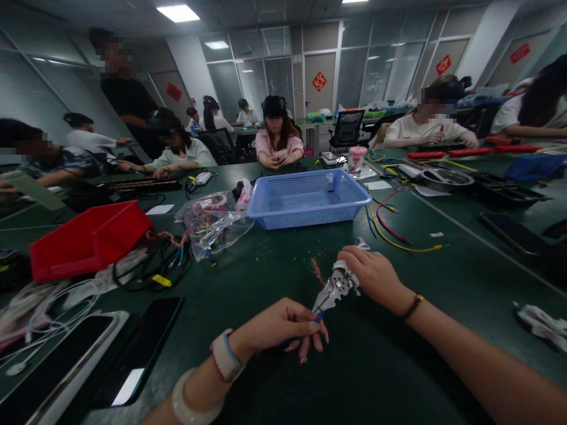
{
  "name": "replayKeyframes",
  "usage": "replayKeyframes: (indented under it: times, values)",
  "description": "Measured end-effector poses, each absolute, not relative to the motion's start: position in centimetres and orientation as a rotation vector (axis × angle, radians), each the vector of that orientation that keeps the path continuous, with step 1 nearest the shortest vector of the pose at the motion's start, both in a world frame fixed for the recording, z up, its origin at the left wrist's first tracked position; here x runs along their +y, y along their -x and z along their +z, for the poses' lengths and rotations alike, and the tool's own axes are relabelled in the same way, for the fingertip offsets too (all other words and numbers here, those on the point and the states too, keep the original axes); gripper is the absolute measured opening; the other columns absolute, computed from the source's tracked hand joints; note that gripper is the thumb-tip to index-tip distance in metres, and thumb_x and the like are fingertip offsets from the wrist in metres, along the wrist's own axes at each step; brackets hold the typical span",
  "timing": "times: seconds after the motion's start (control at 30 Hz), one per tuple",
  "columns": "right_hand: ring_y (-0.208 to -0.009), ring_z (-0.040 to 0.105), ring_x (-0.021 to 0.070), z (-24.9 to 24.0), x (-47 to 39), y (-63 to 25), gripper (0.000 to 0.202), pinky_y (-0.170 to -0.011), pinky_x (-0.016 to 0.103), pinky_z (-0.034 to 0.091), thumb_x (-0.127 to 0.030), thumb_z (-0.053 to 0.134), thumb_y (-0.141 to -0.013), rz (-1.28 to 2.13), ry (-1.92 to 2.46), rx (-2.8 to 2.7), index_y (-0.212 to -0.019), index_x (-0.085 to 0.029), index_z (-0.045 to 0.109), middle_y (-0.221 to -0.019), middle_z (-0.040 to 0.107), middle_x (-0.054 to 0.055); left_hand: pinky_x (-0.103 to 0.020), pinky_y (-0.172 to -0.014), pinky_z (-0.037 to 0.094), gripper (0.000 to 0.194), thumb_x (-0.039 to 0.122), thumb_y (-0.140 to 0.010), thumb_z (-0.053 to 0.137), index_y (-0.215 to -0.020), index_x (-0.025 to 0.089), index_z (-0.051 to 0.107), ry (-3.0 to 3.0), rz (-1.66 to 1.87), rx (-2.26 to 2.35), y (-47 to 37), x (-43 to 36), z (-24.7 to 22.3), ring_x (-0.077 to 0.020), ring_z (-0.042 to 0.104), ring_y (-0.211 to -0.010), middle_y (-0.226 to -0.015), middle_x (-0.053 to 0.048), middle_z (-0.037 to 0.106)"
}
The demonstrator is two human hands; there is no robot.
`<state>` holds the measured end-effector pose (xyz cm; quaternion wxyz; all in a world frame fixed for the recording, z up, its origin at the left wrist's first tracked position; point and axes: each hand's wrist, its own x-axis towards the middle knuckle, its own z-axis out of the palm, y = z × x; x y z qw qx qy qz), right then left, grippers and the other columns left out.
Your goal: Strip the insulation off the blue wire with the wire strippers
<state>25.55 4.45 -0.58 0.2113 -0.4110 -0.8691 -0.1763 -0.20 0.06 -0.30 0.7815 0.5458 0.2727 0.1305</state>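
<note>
A blue basket [310, 216] sits on the green worktop [443, 301] just past the two hands, so it stands in the way straight ahead. To its left I see a clear bag [217, 224] of wires and a red bin [88, 236]. A black phone [142, 342] lies near the left arm [211, 379]. A yellow wire [401, 247] curls to the right of the basket.

The silver pliers [337, 284] are between the hands, in front of the basket. The grip of the right hand [374, 274] is wrapped around their handles. The left hand [283, 324] pinches a thin blue wire [319, 317] at their tips.

The right fingers hide most of the handles. I can't tell if the tips bite the wire or only touch it. The right arm [478, 360] is cut off at the picture's edge.

Green worktop shows between the hands and the basket, with tiny scraps [262, 260] on it. More shows between the right arm and a white cable [543, 324] near the right edge.
</note>
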Motion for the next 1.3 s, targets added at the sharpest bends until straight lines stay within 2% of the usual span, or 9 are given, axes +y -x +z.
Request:
replayKeyframes:
  times: [0.27,0.47,0.73,0.9,1.3]
  values:
    - [-0.079,0.063,0.0158,-0.4,4.3,-25.3,0.019,-0.066,0.026,0.043,-0.015,0.049,-0.088,-0.386,1.198,-2.404,-0.104,-0.016,0.059,-0.105,0.067,0.009,-0.015,-0.041,0.031,0.031,0.040,-0.086,0.063,-0.095,0.011,0.069,-1.206,0.289,0.584,0.3,0.2,-0.1,-0.0054,0.057,-0.052,-0.079,-0.005,0.067]
    - [-0.080,0.062,0.0144,0.2,4.0,-24.8,0.018,-0.069,0.025,0.043,-0.013,0.050,-0.086,-0.038,1.250,-2.431,-0.103,-0.019,0.056,-0.102,0.064,0.006,-0.016,-0.041,0.030,0.031,0.040,-0.087,0.062,-0.098,0.012,0.069,-1.237,0.290,0.612,0.5,0.1,0.2,-0.0036,0.050,-0.048,-0.075,-0.002,0.066]
    - [-0.079,0.061,0.0145,1.0,3.2,-24.2,0.028,-0.071,0.026,0.042,-0.006,0.052,-0.078,0.269,1.403,-2.379,-0.101,-0.021,0.055,-0.100,0.061,0.003,-0.016,-0.044,0.030,0.033,0.042,-0.087,0.059,-0.095,0.012,0.069,-1.287,0.354,0.664,0.3,0.1,0.2,-0.0058,0.055,-0.052,-0.074,-0.003,0.064]
    - [-0.078,0.061,0.0148,0.9,2.7,-24.0,0.037,-0.068,0.025,0.041,0.001,0.048,-0.073,0.284,1.499,-2.340,-0.103,-0.020,0.055,-0.099,0.062,0.004,-0.016,-0.044,0.031,0.031,0.041,-0.087,0.059,-0.092,0.011,0.068,-1.313,0.459,0.718,0.0,0.0,0.2,-0.0071,0.058,-0.054,-0.072,-0.002,0.063]
    - [-0.077,0.062,0.0170,0.8,2.1,-23.2,0.037,-0.065,0.027,0.043,-0.001,0.052,-0.071,0.242,1.595,-2.280,-0.103,-0.020,0.054,-0.099,0.061,0.005,-0.017,-0.046,0.033,0.029,0.038,-0.088,0.057,-0.096,0.013,0.067,-1.335,0.546,0.780,-0.7,-0.4,0.4,-0.0084,0.060,-0.057,-0.073,-0.002,0.062]
